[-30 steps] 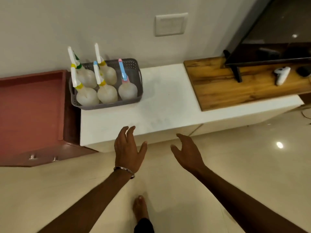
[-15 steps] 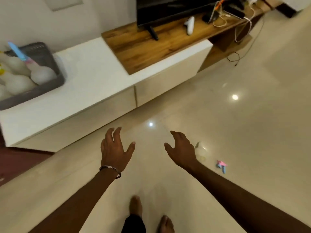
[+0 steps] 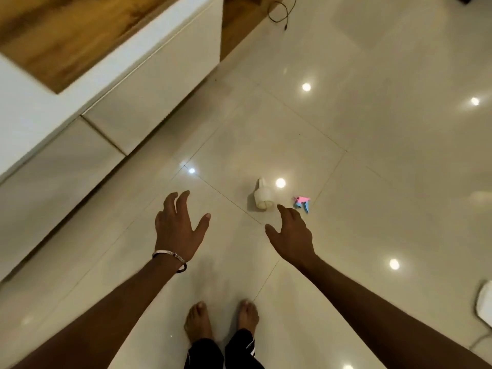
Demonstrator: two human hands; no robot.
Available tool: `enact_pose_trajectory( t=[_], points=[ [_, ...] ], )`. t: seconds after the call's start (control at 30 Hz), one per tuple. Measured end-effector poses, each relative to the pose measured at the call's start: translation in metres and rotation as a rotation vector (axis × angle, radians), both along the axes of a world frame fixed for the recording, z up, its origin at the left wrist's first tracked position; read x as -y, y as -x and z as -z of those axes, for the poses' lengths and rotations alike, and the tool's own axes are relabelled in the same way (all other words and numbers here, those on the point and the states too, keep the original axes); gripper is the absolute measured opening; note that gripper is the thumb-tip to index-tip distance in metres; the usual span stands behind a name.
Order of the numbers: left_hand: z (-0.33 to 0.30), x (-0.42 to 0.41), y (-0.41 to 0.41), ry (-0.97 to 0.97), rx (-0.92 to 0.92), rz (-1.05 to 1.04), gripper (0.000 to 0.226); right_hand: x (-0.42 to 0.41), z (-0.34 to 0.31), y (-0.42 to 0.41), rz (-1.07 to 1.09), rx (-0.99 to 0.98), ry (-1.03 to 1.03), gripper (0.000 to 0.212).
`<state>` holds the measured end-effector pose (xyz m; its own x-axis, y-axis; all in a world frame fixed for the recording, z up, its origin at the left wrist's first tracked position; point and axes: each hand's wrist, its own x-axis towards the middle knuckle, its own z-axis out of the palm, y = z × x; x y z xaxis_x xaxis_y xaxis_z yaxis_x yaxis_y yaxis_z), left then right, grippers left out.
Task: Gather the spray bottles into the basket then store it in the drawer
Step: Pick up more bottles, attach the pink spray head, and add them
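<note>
A white spray bottle body (image 3: 263,197) lies on its side on the glossy floor, with no head on it. Its pink and blue trigger head (image 3: 302,203) lies apart, just to its right. My right hand (image 3: 292,237) hovers just short of the bottle, fingers spread, holding nothing. My left hand (image 3: 178,227), with a bracelet on its wrist, is open over bare floor to the left. The basket and the drawer are out of view.
A low white cabinet (image 3: 149,83) with a wooden top (image 3: 61,41) runs along the upper left. A black cable (image 3: 279,14) lies on the floor at the top. A white object (image 3: 484,304) sits at the right edge. My bare feet (image 3: 221,320) stand below.
The view has swung right and down, away from the basket of bottles to the floor. The fallen bottle and trigger head are now nearer and in full view, with my right hand close to them.
</note>
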<state>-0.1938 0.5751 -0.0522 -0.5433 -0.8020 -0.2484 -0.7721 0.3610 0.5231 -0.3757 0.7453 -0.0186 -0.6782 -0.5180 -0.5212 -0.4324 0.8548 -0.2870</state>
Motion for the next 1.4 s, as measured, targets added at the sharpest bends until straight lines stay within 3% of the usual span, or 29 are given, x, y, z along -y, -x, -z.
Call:
enact_pose_trajectory(
  t=[0.37, 0.6, 0.77, 1.0, 1.1, 1.3, 1.4],
  points=[
    [0.028, -0.002, 0.173, -0.070, -0.005, 0.209, 0.072, -0.014, 0.038, 0.114, 0.169, 0.025, 0.041, 0.066],
    [0.106, -0.004, 0.277, -0.152, 0.058, 0.191, 0.070, -0.011, 0.126, 0.196, 0.297, 0.062, 0.047, 0.058],
    [0.184, -0.029, 0.312, -0.363, 0.214, 0.076, 0.075, -0.029, 0.209, 0.215, 0.434, 0.104, -0.004, 0.046],
    [0.292, -0.040, 0.336, -0.492, 0.344, -0.007, 0.085, -0.044, 0.320, 0.229, 0.657, 0.205, -0.041, 0.042],
    [0.324, -0.044, 0.339, -0.567, 0.362, -0.045, 0.091, -0.049, 0.356, 0.239, 0.756, 0.200, -0.035, 0.040],
    [0.362, -0.041, 0.341, -0.650, 0.348, -0.097, 0.094, -0.044, 0.400, 0.243, 0.826, 0.135, -0.088, 0.057],
    [0.370, -0.045, 0.343, -0.682, 0.355, -0.096, 0.095, -0.044, 0.409, 0.243, 0.811, 0.115, -0.074, 0.050]
  ],
)
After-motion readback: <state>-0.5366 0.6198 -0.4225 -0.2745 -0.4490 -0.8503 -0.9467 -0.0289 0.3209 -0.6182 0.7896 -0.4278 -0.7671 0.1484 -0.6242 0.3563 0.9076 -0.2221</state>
